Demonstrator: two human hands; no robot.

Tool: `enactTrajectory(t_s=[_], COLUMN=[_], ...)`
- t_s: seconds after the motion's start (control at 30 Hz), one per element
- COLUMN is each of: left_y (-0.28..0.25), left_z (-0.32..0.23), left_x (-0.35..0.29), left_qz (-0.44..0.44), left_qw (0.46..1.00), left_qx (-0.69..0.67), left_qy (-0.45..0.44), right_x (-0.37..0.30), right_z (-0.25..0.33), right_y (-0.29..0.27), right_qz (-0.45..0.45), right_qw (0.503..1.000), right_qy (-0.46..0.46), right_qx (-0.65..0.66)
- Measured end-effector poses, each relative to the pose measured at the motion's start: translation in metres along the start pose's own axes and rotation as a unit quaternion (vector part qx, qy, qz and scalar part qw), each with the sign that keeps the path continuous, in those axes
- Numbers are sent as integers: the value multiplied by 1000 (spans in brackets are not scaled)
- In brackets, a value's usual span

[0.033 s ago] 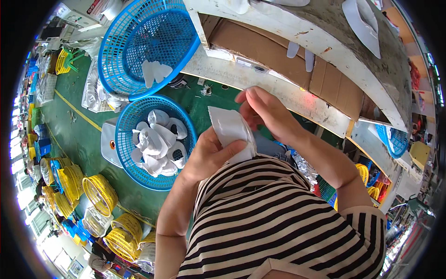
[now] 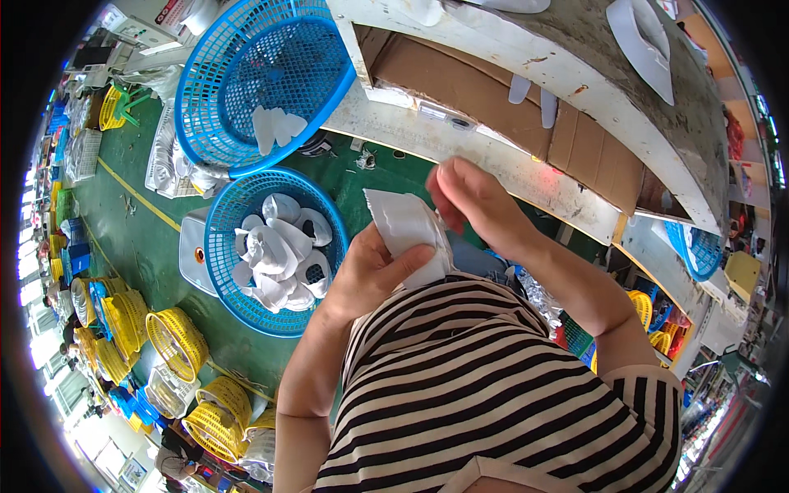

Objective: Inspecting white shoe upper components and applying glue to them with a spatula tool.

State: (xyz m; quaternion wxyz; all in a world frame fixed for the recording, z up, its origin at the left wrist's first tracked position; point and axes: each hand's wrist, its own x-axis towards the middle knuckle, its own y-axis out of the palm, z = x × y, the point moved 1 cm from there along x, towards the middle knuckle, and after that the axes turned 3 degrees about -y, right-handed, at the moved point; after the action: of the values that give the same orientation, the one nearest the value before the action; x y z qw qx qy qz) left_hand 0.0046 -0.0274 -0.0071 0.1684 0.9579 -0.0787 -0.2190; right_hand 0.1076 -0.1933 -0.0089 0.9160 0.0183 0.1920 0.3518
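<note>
My left hand [image 2: 380, 275] is closed on a white, thin, sheet-like piece [image 2: 403, 220], thumb across its front near my waist. The piece has a finely jagged upper edge and looks layered or folded along its right side. My right hand [image 2: 479, 201] hovers just right of it, fingers loosely bent and apart, with nothing visible in them; part of the fingers is hidden behind the hand. On the floor to the left stands a round blue basket [image 2: 220, 283] holding a pile of white curved pieces [image 2: 275, 251], some with oval cut-outs.
A larger blue basket [image 2: 185, 107] with a few white pieces stands beyond. Ahead and right is a worn white workbench [image 2: 493, 37], with a cardboard-lined shelf [image 2: 485, 90] under its top. A white cut-out piece [image 2: 645, 49] lies on top. Yellow baskets [image 2: 177, 345] stand farther left.
My right hand has shifted slightly right and down. The white piece's upper edge has tilted a little to the left in my left hand.
</note>
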Motion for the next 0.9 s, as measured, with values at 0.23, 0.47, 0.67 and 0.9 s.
enactTrajectory(t_s=[0.23, 0.47, 0.67, 0.9], left_y=[1, -2, -2, -18], left_z=[7, 5, 12, 7], left_x=[3, 7, 19, 12], left_qz=[-42, -116, -136, -45], left_qw=[998, 987, 987, 977], left_qx=[14, 101, -87, -200], left_qy=[36, 39, -8, -53], right_x=[-14, -16, -8, 0], right_z=[-5, -9, -8, -11], right_y=[12, 17, 4, -2], right_qz=[-24, -69, -38, -31], right_qw=[998, 986, 999, 999], right_qy=[-30, -78, -28, -2], right_qx=[-46, -130, -3, -33])
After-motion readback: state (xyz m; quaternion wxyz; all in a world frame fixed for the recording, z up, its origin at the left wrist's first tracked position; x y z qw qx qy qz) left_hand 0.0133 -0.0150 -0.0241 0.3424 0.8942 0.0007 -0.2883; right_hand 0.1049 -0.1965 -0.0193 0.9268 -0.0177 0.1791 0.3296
